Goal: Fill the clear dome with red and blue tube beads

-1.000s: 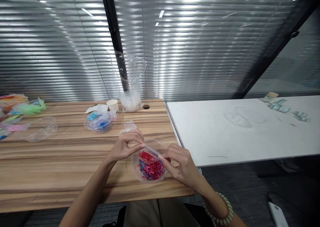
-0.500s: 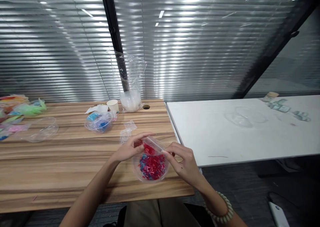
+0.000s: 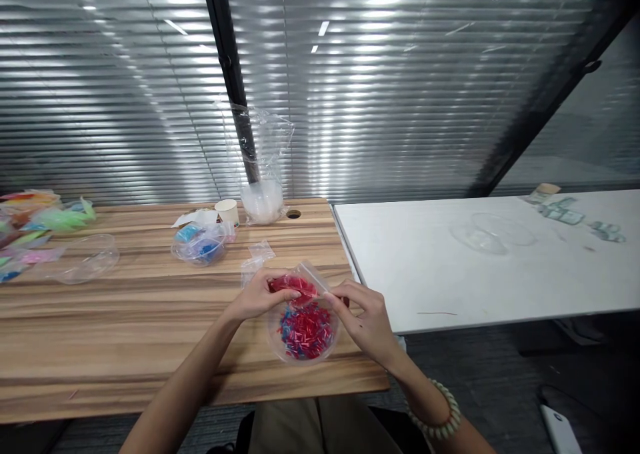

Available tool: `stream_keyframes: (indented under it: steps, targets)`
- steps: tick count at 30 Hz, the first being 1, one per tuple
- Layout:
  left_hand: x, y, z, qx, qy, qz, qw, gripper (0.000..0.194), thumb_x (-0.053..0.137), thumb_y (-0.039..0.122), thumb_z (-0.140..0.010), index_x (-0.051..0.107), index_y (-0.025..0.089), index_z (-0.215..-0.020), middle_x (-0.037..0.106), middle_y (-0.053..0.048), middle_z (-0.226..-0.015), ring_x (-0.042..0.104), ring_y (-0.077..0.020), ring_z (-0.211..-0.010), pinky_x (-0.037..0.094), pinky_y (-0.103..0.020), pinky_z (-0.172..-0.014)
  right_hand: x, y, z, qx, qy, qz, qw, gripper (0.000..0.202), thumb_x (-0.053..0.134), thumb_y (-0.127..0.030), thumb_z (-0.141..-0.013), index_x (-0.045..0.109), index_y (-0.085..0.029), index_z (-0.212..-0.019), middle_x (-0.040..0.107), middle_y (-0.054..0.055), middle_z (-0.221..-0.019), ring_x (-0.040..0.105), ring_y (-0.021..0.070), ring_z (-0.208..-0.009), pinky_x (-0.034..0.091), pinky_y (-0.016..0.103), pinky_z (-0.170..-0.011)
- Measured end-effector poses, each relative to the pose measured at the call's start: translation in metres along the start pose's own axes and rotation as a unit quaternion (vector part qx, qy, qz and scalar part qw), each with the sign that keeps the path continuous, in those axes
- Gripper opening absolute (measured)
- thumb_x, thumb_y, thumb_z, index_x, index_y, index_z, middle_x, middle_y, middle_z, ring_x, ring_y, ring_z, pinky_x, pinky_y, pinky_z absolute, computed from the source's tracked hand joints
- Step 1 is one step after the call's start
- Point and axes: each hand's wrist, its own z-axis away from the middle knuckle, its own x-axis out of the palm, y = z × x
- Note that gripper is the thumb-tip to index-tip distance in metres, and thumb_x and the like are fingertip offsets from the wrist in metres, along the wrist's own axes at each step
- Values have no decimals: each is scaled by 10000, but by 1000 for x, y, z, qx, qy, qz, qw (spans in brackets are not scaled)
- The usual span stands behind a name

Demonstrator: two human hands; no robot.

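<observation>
A small clear zip bag (image 3: 304, 282) with red pieces in its lower left part hangs tilted above a round clear bowl (image 3: 276, 346). My left hand (image 3: 263, 295) is closed on the bag's filled end, thumb across the front. With thumb and fingertips my right hand (image 3: 364, 314) pinches the bag's right corner. Red and blue short pieces (image 3: 306, 331) lie heaped inside the bowl, on the wooden table (image 3: 150, 327) near its front right corner. Flat little clear bags (image 3: 257, 257) lie just behind my left hand.
A clear bowl with blue packets (image 3: 200, 244), a paper cup (image 3: 227, 211) and a tall plastic bag with white contents (image 3: 263, 202) stand behind. Colourful packets (image 3: 50, 217) and a clear dish (image 3: 90, 259) lie left. The white table (image 3: 400, 261) bears clear lids (image 3: 480, 234).
The bag has tilted, its zip edge now sloping up to the left, with the red pieces gathered at my left fingers. My left thumb has moved right across the bag.
</observation>
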Motion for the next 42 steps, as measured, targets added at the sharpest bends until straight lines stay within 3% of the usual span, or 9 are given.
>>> stream_keyframes:
  steps: [2, 6, 8, 11, 16, 23, 28, 32, 42]
  targets:
    - [-1, 0, -3, -19, 66, 45, 997, 335, 686, 324, -713, 649, 91, -951, 681, -74, -768, 623, -147, -610, 518, -238, -551, 0, 3, 0, 12, -5, 9, 1000, 179, 491, -233, -872, 624, -168, -770, 575, 14, -643, 517, 121, -589, 401, 246, -559]
    - [-14, -8, -11, -51, 291, 100, 950, 587, 703, 352, -686, 496, 151, -1198, 667, -39, -785, 604, -116, -485, 521, -243, -492, -2, 14, 1, 48, -42, 38, 997, 167, 490, -259, -866, 632, -186, -913, 607, 43, -790, 559, 143, -713, 447, 247, -603]
    - [-26, -20, -14, -62, 379, 95, 918, 572, 669, 372, -713, 478, 172, -1213, 659, -59, -893, 605, -100, -495, 525, -242, -505, -3, 20, 2, 66, -63, 53, 994, 196, 503, -274, -856, 620, -203, -996, 598, 58, -901, 568, 165, -825, 476, 271, -677]
    - [-47, -44, -16, -80, 439, -16, 895, 456, 612, 365, -751, 534, 158, -1150, 624, -107, -1066, 647, -155, -685, 539, -287, -604, -5, 26, 4, 81, -101, 64, 989, 252, 524, -288, -843, 597, -229, -1077, 564, 63, -1014, 548, 187, -950, 472, 328, -814]
    - [-68, -76, -12, -146, 376, -339, 850, 379, 536, 277, -788, 562, 126, -1135, 659, -125, -1033, 617, -245, -937, 468, -363, -838, -5, 28, 6, 99, -176, 58, 978, 239, 529, -285, -844, 626, -235, -1057, 551, 62, -1076, 545, 188, -995, 452, 324, -859]
    - [-60, -75, -8, -164, 346, -570, 727, 441, 411, 294, -847, 483, 79, -1225, 588, -200, -1133, 544, -320, -1034, 421, -424, -844, -8, 23, 6, 142, -220, 77, 962, 238, 476, -314, -880, 683, -214, -941, 641, 46, -863, 586, 160, -772, 446, 271, -694]
    - [-51, -83, -14, -39, 197, -601, 773, 460, 402, 358, -874, 453, 139, -1275, 473, -131, -1322, 409, -275, -1217, 287, -429, -1015, -10, 21, 5, 142, -208, 93, 963, 245, 465, -286, -887, 703, -235, -913, 626, 27, -740, 564, 152, -701, 405, 255, -627]
    - [-49, -99, -14, -32, 102, -601, 792, 424, 344, 379, -904, 439, 248, -1295, 403, -57, -1394, 309, -261, -1302, 158, -506, -1065, -9, 24, 6, 147, -161, 62, 974, 241, 476, -282, -881, 686, -219, -981, 622, 33, -768, 559, 145, -691, 418, 251, -613]
    - [-54, -102, -9, -101, 162, -629, 754, 388, 316, 341, -911, 517, 194, -1209, 518, -123, -1278, 447, -295, -1173, 257, -535, -996, -9, 32, 10, 127, -71, 20, 989, 246, 494, -307, -869, 670, -192, -997, 614, 56, -841, 564, 141, -699, 453, 250, -576]
